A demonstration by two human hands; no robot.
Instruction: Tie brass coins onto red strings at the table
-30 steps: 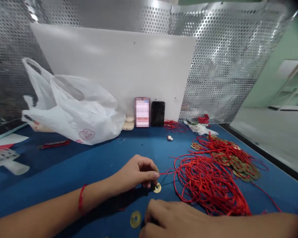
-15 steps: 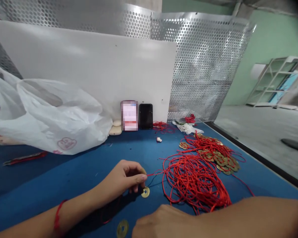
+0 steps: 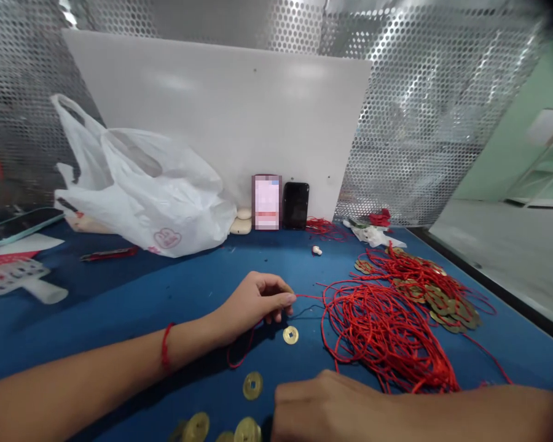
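My left hand [image 3: 262, 302] is closed in a pinch on a thin red cord [image 3: 309, 298], which runs right from the fingertips towards a big loose heap of red cords [image 3: 387, 331]. Below the wrist a loop of cord [image 3: 240, 364] hangs down to the blue table. A brass coin with a square hole [image 3: 290, 335] lies just under the fingers, and another coin [image 3: 252, 385] is nearer to me. More coins [image 3: 247, 430] lie at the bottom edge. Beside them is my right hand [image 3: 322, 405], back upwards, its fingers hidden from view.
Coins tied with red cord [image 3: 447, 301] are piled at the right. Behind stand a lit phone [image 3: 267, 202] and a black phone [image 3: 296, 205] against a white board [image 3: 212, 110]. A white plastic bag [image 3: 166, 190] and a fan-shaped thing with a white handle [image 3: 46, 288] are at the left.
My view has turned left and tilted down a little, bringing more coins into sight at the bottom. The left hand keeps its pinch on the cord.
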